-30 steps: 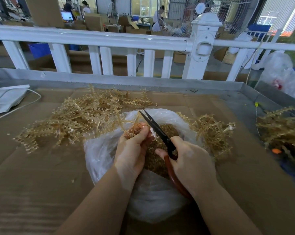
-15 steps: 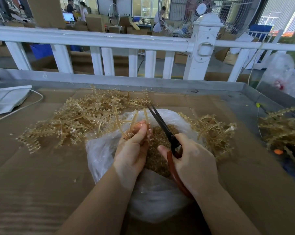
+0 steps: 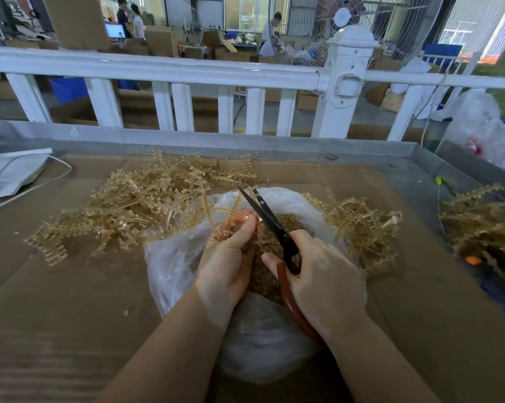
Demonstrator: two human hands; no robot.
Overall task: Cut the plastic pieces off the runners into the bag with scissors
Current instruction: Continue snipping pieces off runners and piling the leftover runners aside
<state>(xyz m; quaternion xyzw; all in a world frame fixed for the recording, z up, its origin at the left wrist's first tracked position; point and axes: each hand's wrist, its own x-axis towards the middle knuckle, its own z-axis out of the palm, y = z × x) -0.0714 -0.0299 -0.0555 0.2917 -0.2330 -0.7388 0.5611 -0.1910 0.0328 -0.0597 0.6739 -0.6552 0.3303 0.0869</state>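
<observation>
A clear plastic bag (image 3: 175,257) lies open on the cardboard, with a heap of small tan cut pieces (image 3: 286,225) inside. Over its mouth my left hand (image 3: 231,254) grips a tan runner (image 3: 207,207) with pieces along it. My right hand (image 3: 324,277) grips scissors (image 3: 263,212) with black blades and red-brown handles. The blades are slightly apart and point up and left, just beyond my left thumb.
A big pile of tan runners (image 3: 135,205) lies left of the bag, a smaller one (image 3: 364,225) right of it, another (image 3: 483,225) at the far right. A white fence (image 3: 187,74) stands behind the metal table rim (image 3: 216,141). A white bag with cord (image 3: 10,173) lies far left.
The scissors have shifted slightly to the right and their blades have opened a little. My left hand stays on the runner over the bag.
</observation>
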